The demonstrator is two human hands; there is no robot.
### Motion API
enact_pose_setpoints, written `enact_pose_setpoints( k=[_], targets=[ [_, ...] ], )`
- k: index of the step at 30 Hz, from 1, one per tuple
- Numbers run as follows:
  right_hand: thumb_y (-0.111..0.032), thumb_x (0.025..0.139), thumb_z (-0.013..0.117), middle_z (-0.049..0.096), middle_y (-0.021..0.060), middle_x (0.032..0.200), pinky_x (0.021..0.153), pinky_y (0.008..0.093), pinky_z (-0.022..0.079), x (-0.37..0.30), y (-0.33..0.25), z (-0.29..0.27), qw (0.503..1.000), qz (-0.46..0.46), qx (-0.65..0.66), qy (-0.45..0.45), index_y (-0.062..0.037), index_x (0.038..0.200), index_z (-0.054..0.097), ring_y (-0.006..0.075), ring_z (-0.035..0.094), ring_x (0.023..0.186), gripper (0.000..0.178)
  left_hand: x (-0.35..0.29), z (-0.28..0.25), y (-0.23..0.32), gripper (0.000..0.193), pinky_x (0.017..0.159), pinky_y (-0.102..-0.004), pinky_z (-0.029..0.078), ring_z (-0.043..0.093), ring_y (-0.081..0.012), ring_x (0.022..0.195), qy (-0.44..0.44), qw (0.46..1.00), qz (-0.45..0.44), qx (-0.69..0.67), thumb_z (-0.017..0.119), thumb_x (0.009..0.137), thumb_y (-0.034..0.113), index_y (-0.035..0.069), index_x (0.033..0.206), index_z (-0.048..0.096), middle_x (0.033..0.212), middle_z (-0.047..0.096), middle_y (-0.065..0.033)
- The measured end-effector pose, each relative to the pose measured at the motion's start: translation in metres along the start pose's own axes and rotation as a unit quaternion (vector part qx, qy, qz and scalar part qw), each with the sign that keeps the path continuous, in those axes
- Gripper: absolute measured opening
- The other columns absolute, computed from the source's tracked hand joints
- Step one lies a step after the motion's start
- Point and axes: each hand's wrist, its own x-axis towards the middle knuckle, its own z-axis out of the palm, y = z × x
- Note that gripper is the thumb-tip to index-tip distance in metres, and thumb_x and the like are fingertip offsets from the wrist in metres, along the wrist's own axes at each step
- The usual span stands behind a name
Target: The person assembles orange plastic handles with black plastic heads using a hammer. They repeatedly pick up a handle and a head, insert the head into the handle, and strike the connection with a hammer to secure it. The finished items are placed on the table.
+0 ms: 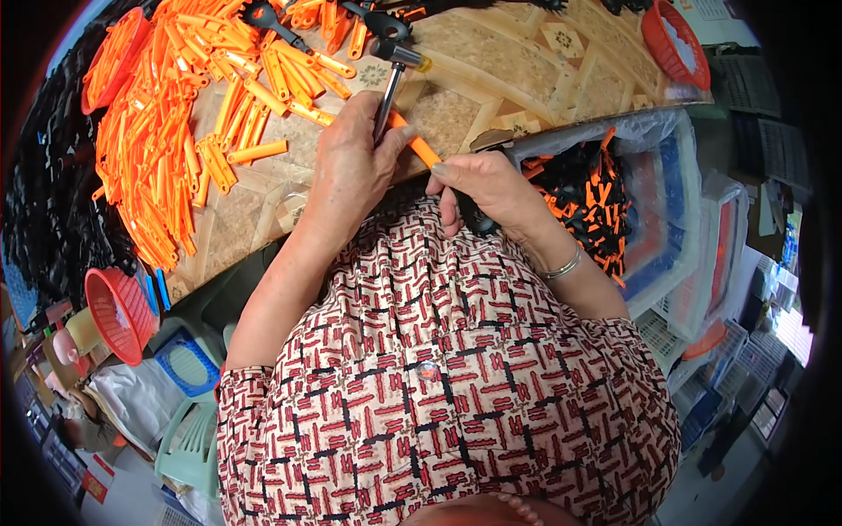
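Observation:
My left hand (349,158) is closed round a small hammer (388,90), which has a metal shaft, a black grip and an amber-coloured striking face. An orange plastic handle (424,151) slants under the left thumb at the table's edge; its upper end is partly hidden by that hand. Lower down, my right hand (487,186) pinches the same handle between thumb and fingers. Beneath the right hand shows a black plastic piece (475,217), mostly covered; whether it joins the handle I cannot tell.
Loose orange handles (149,167) heap across the table's left (254,206), with a black pile (48,202) beyond. Black slotted spoon-like heads (272,22) lie at the back. Right of me stands a lined crate (671,202) of black-and-orange pieces. A red basket (675,48) sits far right.

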Motion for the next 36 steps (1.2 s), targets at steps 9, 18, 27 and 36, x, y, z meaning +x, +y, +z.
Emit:
enact_pose_setpoints(
  k=[9,18,27,36],
  targets=[
    [-0.028,0.105,0.054,0.062,0.0093,0.058,0.045,0.0297,0.05,0.002,0.005,0.005,0.996,0.019,-0.05,0.072,0.0016,0.079,0.063,0.0179,0.06,0.046,0.041,-0.021,-0.036,0.015,0.028,0.056,-0.0215,0.045,0.056,-0.0064,0.068,0.062,0.981,-0.015,-0.181,0.061,0.102,0.013,0.003,0.128,0.061,0.086,0.062,-0.0013],
    [-0.027,0.105,0.054,0.063,0.0091,0.061,0.046,0.0299,0.05,0.014,0.009,0.003,0.999,0.024,-0.009,0.042,0.0013,0.085,0.063,0.0183,0.06,0.046,0.036,-0.057,-0.061,0.02,0.054,0.077,-0.037,0.056,0.072,-0.0294,0.09,-0.057,0.995,-0.004,0.081,0.066,0.092,0.0,0.019,0.142,0.059,0.107,0.072,-0.0172],
    [-0.025,0.103,0.057,0.064,0.009,0.063,0.049,0.0287,0.052,0.019,0.006,0.003,0.999,0.018,0.019,0.023,0.0015,0.087,0.064,0.0185,0.062,0.049,0.031,-0.063,-0.049,0.011,0.062,0.054,-0.0375,0.049,0.06,-0.0234,0.06,-0.05,0.95,0.117,0.286,0.067,0.085,-0.006,0.026,0.139,0.063,0.076,0.064,-0.0083],
    [-0.023,0.104,0.055,0.064,0.007,0.064,0.054,0.03,0.053,-0.005,-0.01,-0.06,0.991,-0.017,-0.12,-0.052,0.0,0.084,0.063,0.0163,0.062,0.054,0.032,-0.055,-0.098,0.01,0.046,0.057,-0.0186,0.041,0.051,-0.0046,0.063,0.166,0.972,-0.045,-0.161,0.058,0.102,0.008,0.013,0.147,0.054,0.078,0.059,0.0017]
  ],
)
